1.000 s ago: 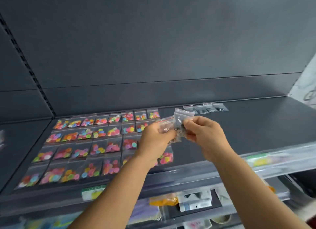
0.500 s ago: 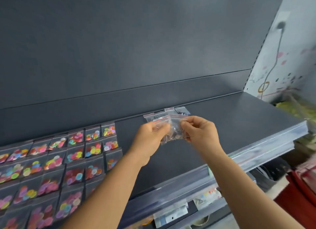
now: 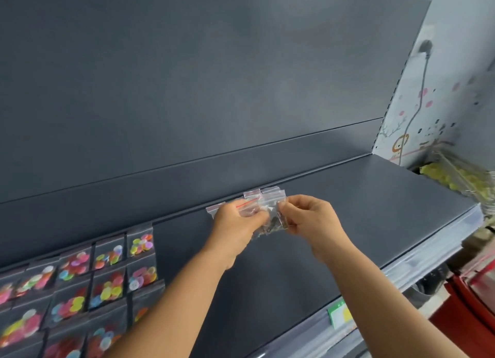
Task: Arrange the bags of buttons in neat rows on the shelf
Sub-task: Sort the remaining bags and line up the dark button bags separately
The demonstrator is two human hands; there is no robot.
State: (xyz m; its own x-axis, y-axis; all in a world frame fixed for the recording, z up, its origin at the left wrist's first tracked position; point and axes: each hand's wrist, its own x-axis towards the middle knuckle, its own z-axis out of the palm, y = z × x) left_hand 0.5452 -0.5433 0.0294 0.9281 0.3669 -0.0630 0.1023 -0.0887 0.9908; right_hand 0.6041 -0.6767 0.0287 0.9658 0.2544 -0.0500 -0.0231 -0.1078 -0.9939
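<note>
Up at about twelve o'clock from the person, both hands meet over the back of the dark grey metal shelf (image 3: pixel 361 210). The left hand (image 3: pixel 237 225) and the right hand (image 3: pixel 312 221) together hold a small bunch of clear zip-seal plastic bags of dark buttons (image 3: pixel 267 218); the fingers of each hand are curled and pinched on the plastic, the left at the bunch's nine o'clock side, the right at its three o'clock side. One held bag shows a thin red seal line near its top, and the buttons inside sit as a dark clump at the bottom, too blurred to count. Just behind the hands, a few more clear bags (image 3: pixel 263 193) lie against the shelf's back edge, their contents hidden. Toward eight o'clock, rows of clear bags of bright multicoloured buttons (image 3: pixel 107 274) lie flat on the shelf, edge to edge, each holding pink, yellow, green, orange and blue discs. At four o'clock a green-and-yellow price label (image 3: pixel 340 313) sits in the shelf's front strip.
</note>
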